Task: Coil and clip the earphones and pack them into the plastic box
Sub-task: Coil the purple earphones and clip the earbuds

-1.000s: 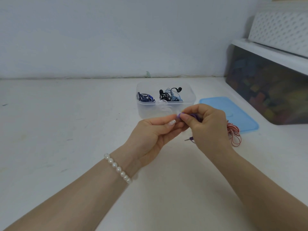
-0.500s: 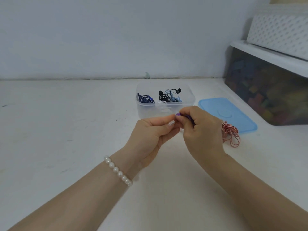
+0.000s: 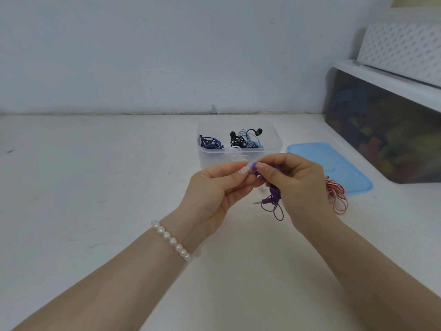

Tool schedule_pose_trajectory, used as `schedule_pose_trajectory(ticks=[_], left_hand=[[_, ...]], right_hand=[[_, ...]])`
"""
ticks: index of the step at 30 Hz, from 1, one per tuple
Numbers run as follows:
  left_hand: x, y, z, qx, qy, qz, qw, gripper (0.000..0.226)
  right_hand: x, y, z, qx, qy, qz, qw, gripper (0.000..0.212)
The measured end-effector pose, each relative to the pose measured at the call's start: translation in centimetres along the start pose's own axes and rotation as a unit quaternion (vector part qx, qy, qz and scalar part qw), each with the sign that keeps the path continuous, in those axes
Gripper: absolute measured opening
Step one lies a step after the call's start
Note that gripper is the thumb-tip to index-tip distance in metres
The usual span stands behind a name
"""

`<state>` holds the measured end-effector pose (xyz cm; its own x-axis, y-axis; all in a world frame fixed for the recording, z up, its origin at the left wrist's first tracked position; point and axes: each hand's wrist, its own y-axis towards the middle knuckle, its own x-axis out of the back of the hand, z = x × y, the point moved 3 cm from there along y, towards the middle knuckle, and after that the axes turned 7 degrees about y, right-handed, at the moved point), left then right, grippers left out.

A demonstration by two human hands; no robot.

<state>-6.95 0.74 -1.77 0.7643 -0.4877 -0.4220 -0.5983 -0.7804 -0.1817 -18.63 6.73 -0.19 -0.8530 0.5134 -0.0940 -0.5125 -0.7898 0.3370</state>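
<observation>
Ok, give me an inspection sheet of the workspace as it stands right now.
Surface: white table, a few small dark specks.
Job's things: purple earphones held in both hands, plug end dangling; clear plastic box open, holding dark blue, black and light blue earphones; red-and-white earphones coiled on the table beside the blue lid.
Clutter: nothing seen.
Grippers: left hand and right hand both pinch the purple set.
Cables: none beyond the earphone cords.
Surroundings: white wall; dark storage bin with a white perforated basket on top.
</observation>
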Motion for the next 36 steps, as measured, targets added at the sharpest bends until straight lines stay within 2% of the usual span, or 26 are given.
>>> schedule_pose_trajectory(ticks=[15,20,25,32,36], left_hand=[[-1.2,-0.4,0.6,-0.047,-0.028,0.024,0.998,0.018],[-1.5,-0.5,0.6,-0.052,-0.039,0.031,0.997,0.021],[-1.0,-0.4,0.1,-0.065,-0.027,0.032,0.997,0.020],[-0.6,-0.3,-0.2,-0.041,-0.008,0.056,0.998,0.020],[-0.7,-0.3,0.2,-0.061,0.028,0.066,0.996,0.022]], right_hand=[[0.3,0.1,-0.7,-0.007,-0.030,-0.052,0.998,0.017],[-0.2,-0.2,-0.3,0.041,-0.052,-0.073,0.995,0.018],[-0.4,-0.6,0.0,0.101,-0.127,-0.051,0.985,0.020],[0.1,0.1,0.5,0.092,-0.100,0.014,0.991,0.028],[0.3,0.1,0.4,0.083,-0.106,0.003,0.991,0.029]])
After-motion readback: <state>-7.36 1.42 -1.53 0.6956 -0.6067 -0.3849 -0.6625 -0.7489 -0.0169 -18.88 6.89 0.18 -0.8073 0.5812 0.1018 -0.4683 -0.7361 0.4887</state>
